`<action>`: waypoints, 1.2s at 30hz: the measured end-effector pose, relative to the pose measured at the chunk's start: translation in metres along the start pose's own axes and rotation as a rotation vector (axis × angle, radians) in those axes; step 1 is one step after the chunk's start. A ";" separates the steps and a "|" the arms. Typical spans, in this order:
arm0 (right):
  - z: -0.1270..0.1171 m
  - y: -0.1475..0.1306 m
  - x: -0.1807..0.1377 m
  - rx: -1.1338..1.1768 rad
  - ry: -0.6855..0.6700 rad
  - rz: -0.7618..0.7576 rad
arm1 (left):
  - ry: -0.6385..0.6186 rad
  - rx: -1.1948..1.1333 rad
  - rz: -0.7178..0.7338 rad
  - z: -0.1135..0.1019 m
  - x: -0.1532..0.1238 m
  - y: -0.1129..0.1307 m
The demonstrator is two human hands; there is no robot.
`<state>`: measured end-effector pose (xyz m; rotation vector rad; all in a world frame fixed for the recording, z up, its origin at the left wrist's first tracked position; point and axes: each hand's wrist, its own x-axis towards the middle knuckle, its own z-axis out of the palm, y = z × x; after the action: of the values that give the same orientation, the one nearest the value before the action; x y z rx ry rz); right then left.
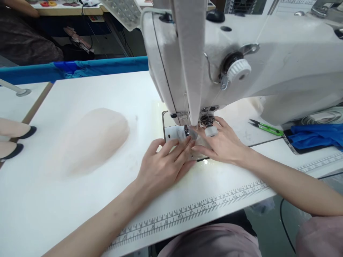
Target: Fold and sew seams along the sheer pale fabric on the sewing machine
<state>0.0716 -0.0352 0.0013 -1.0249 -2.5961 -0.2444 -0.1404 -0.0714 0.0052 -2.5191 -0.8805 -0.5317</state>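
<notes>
My left hand lies beside the needle area of a white sewing machine, its fingers stretched out and fingertips resting near the presser foot. Across from it, my right hand has its thumb and fingers apart around the right side of the needle plate. Between the hands, a small pale, see-through piece shows on the plate; its kind and edges are hard to make out. The machine's head and a white knob hide some of the right fingertips.
Green-handled thread snips lie right of my right hand, near blue cloth on a dark flat object. A printed ruler runs along the front edge. A blurred beige patch is on the left tabletop. Another person's arm shows far left.
</notes>
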 end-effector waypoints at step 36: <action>0.007 -0.012 -0.008 0.056 0.002 -0.068 | -0.132 -0.163 -0.147 0.006 -0.006 -0.001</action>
<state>0.0672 -0.0469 -0.0083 -0.9180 -2.6230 -0.1877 -0.1442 -0.0710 -0.0028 -2.6759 -1.1197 -0.5056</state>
